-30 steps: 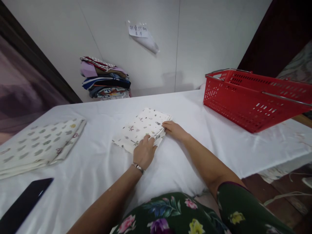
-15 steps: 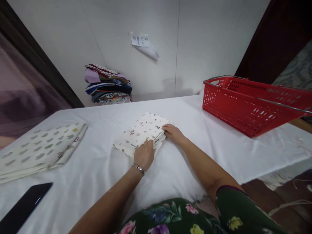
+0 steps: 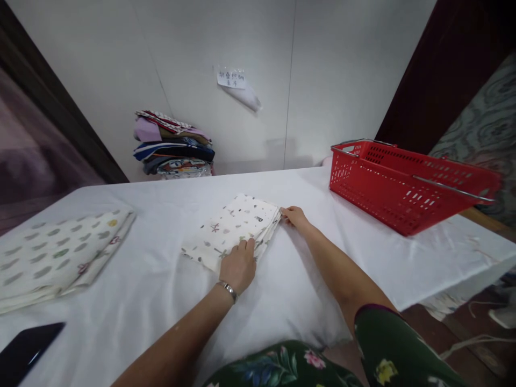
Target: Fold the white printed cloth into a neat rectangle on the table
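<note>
A folded white cloth [image 3: 231, 226] with small printed motifs lies flat on the white-covered table [image 3: 306, 290] in front of me. My left hand [image 3: 238, 266], a metal bracelet at its wrist, is closed on the cloth's near edge, thumb hidden. At the right corner, where several layers meet, my right hand [image 3: 295, 217] pinches the fabric between thumb and fingers. Further left lies a second folded cloth [image 3: 60, 252], off-white with grey spots and a yellow one; neither hand touches it.
A red plastic basket [image 3: 374, 196] with metal handles stands at the table's back right. Against the wall rises a stack of folded fabrics [image 3: 175, 148]. A dark phone-like slab [image 3: 28, 349] lies at the near left. A paper sign [image 3: 231, 80] hangs on the wall.
My right hand has slid a little right to the cloth's far right corner. The left hand stays on the near edge. The view has tilted up slightly.
</note>
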Demonstrator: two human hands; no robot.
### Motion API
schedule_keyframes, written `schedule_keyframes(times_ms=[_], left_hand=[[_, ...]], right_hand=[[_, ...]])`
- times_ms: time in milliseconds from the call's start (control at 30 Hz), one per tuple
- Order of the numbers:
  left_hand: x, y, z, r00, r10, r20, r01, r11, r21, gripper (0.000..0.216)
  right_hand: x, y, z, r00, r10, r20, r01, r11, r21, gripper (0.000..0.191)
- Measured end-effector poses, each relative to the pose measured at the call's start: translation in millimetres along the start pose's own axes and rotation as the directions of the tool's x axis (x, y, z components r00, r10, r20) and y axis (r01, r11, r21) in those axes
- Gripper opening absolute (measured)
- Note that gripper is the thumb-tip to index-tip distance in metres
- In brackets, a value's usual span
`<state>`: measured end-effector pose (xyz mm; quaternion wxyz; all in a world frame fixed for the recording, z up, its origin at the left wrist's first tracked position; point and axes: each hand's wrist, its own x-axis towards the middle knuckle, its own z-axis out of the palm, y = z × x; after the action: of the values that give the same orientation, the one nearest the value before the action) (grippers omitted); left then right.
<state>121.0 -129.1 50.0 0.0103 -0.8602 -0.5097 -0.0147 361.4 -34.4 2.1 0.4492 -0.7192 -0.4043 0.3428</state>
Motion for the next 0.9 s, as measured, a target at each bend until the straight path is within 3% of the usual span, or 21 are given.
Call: schedule_keyframes(times_ms=[333,500,667,900], left_hand=[[-2.1,-1.0,3.0,1.0,0.005,0.017,-0.004,0.998,-0.059,0.039],[-6.9,1.1,7.3,0.998,0.053,-0.015,-0.054,0.996,-0.075,0.058],[-5.2,-2.5,5.6,0.999,0.023,-0.024,-0.025,0.997,-0.079,0.05],[-4.8,-8.7,7.5,0.998,0.003,-0.067,-0.009,0.996,-0.093,0.04]], right_hand=[[20.8,-19.8,3.7,0.996,-0.089,-0.013,0.089,0.996,-0.031,0.02],[21.3,-12.3,5.0,0.999,-0.042,0.01,0.042,0.999,-0.034,0.025],[17.7,-14.1,2.3,0.995,0.051,0.087,-0.042,0.995,-0.093,0.041],[14.8,-33.3,-3.3,0.976,0.123,0.181,-0.092,0.981,-0.173,0.042]])
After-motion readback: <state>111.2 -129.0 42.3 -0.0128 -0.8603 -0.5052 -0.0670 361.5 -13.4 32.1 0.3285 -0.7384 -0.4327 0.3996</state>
